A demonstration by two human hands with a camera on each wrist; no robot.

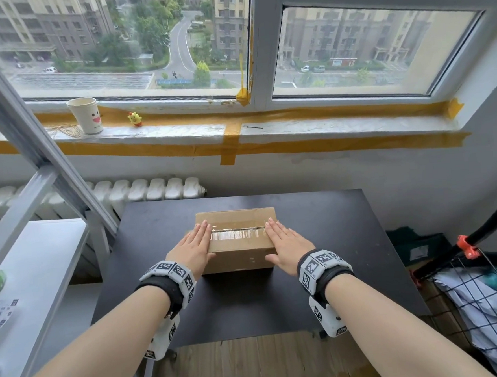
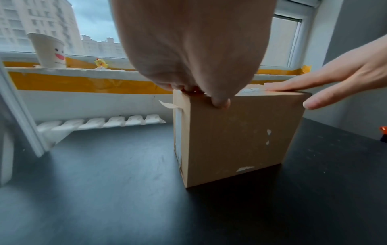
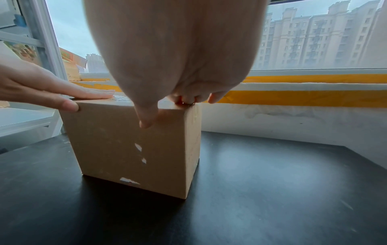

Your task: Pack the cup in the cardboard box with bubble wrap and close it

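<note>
A brown cardboard box (image 1: 240, 258) stands closed in the middle of the black table (image 1: 249, 306), with clear tape (image 1: 238, 234) along its top seam. My left hand (image 1: 194, 245) lies flat on the left end of the top, fingers straight, thumb down the front face. At the right end my right hand (image 1: 286, 244) rests the same way. The left wrist view shows the box (image 2: 234, 136) under my left hand (image 2: 188, 49), with the right hand (image 2: 335, 82) on the far corner. In the right wrist view the box (image 3: 130, 145) sits below my right hand (image 3: 178, 49). What is inside the box is hidden.
A paper cup with a smiling face (image 1: 85, 116) and a small yellow chick toy (image 1: 134, 119) stand on the taped window sill. A white shelf unit (image 1: 34, 262) is at the left, a radiator (image 1: 141, 190) behind the table, a wire basket (image 1: 484, 298) at the right.
</note>
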